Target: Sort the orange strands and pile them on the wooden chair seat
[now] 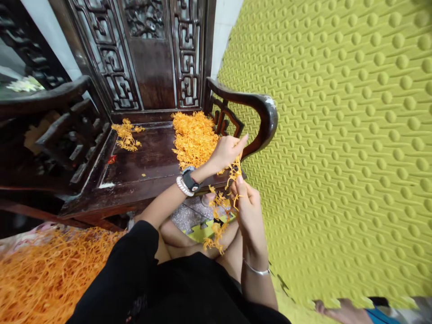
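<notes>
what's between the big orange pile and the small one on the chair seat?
Bare dark wood seat in the head view. The big orange pile and the small pile lie apart, with only a stray orange fleck or two between them.

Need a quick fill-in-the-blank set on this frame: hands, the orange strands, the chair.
1. Both hands hold a strand cluster coloured ____.
2. The large strand pile lies on the seat of a dark wooden ____.
3. The watch sits on the ____ wrist.
4. The right hand is ____ the left hand in the picture.

Missing: orange; chair; left; below
</notes>
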`<state>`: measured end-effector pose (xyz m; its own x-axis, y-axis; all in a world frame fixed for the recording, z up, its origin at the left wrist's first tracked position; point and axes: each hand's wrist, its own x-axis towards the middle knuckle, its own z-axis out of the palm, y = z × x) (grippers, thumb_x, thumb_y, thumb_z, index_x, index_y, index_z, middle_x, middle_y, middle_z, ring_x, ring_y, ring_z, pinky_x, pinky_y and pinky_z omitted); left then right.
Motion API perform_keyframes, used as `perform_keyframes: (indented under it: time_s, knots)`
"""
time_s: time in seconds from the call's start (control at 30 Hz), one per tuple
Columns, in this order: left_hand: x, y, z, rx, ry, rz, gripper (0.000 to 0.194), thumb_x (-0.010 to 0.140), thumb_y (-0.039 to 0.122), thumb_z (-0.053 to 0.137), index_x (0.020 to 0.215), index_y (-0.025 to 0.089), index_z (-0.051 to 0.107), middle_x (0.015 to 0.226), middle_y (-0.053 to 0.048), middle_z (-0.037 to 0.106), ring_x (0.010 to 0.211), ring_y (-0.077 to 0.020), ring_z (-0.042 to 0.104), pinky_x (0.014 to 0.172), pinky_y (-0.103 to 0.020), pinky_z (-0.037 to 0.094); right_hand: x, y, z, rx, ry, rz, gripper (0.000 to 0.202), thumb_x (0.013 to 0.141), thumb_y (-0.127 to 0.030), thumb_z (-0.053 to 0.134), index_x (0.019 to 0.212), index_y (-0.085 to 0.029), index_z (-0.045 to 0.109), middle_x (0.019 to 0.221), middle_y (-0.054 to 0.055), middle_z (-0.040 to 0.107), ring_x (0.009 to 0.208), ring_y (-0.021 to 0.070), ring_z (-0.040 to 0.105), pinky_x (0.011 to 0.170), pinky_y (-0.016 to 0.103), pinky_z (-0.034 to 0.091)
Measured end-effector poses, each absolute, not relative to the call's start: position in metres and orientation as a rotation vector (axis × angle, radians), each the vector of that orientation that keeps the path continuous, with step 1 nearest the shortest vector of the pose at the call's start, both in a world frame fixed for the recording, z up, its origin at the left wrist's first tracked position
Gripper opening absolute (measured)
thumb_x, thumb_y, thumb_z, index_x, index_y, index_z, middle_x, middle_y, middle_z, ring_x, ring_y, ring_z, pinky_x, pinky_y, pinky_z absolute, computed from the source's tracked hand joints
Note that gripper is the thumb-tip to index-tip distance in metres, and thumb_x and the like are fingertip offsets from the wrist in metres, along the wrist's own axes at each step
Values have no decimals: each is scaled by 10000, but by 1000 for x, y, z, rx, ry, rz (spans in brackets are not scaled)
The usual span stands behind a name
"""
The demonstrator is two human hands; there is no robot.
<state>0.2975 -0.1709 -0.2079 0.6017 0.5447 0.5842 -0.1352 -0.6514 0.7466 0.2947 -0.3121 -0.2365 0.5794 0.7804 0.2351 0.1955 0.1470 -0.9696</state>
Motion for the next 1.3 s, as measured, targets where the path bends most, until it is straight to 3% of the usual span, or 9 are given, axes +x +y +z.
perform_keyframes:
  time_s: [0.2, 0.33, 0.43, 0.53, 0.63, 0.8, 0.97, 1.13, 1.3]
  knots:
    - [308, -101, -201, 2072, 1013, 1087, 649, 942, 577, 241, 443, 195, 405, 442, -5, 448, 469, -122, 471, 500, -254, 320, 274, -344, -232, -1427, -792, 558, 488, 908, -551, 419, 573, -213, 313, 535, -53, 263, 478, 91, 217, 451, 253, 220]
    - [287, -44, -210, 2175, 1185, 981, 647, 931, 596, 248, 575, 156, 562, 661, -105, 623, 729, -224, 613, 681, -312, 426, 282, -346, -231, -1453, -846, 478, 455, 899, -530, 453, 596, -208, 344, 577, -42, 308, 524, 99, 267, 496, 253, 273]
    - [280, -34, -230, 2271, 1169, 816, 633, 881, 646, 348, 735, 126, 678, 933, -166, 686, 975, -304, 608, 856, -393, 443, 298, -333, -230, -1464, -907, 425, 418, 892, -511, 462, 614, -204, 404, 585, -37, 343, 530, 101, 314, 516, 252, 309]
    - [283, -40, -243, 2327, 1124, 747, 497, 826, 595, 529, 921, 149, 726, 1317, -169, 551, 1263, -359, 435, 1032, -471, 345, 306, -325, -231, -1451, -983, 491, 323, 877, -472, 501, 695, -205, 481, 589, -33, 410, 531, 110, 384, 526, 253, 352]
    - [281, -62, -238, 2355, 982, 901, 418, 866, 503, 534, 1117, 202, 681, 1502, -105, 355, 1389, -312, 273, 1125, -471, 236, 307, -324, -232, -1443, -1046, 499, 233, 877, -432, 520, 819, -207, 531, 686, -9, 506, 613, 128, 469, 583, 257, 401]
    - [244, -137, -209, 2102, 0, 813, 515, 945, 542, 322, 1145, 183, 632, 1216, -106, 631, 1141, -205, 573, 976, -379, 445, 306, -324, -232, -1510, -1121, 389, 226, 932, -376, 436, 819, -198, 518, 698, -8, 521, 610, 119, 467, 591, 251, 394]
    - [200, -190, -190, 2454, -191, 779, 393, 832, 512, 593, 1074, 204, 639, 1066, -78, 627, 995, -202, 575, 872, -345, 459, 302, -325, -227, -1592, -1294, 311, 253, 906, -263, 445, 665, -187, 452, 624, -12, 497, 564, 113, 430, 541, 250, 332]
    - [180, -184, -189, 2728, -306, 665, 292, 956, 332, 423, 844, 163, 633, 768, -42, 615, 739, -158, 541, 701, -286, 420, 302, -339, -216, -1541, -1459, 653, 294, 926, -314, 461, 669, -175, 482, 593, -33, 423, 542, 93, 373, 520, 238, 311]
    - [167, -171, -187, 2583, -428, 574, 263, 953, 302, 429, 837, 179, 631, 775, -48, 645, 774, -163, 553, 750, -289, 425, 296, -352, -210, -1528, -1457, 831, 366, 949, -367, 419, 632, -185, 419, 591, -36, 371, 555, 93, 336, 536, 248, 306]
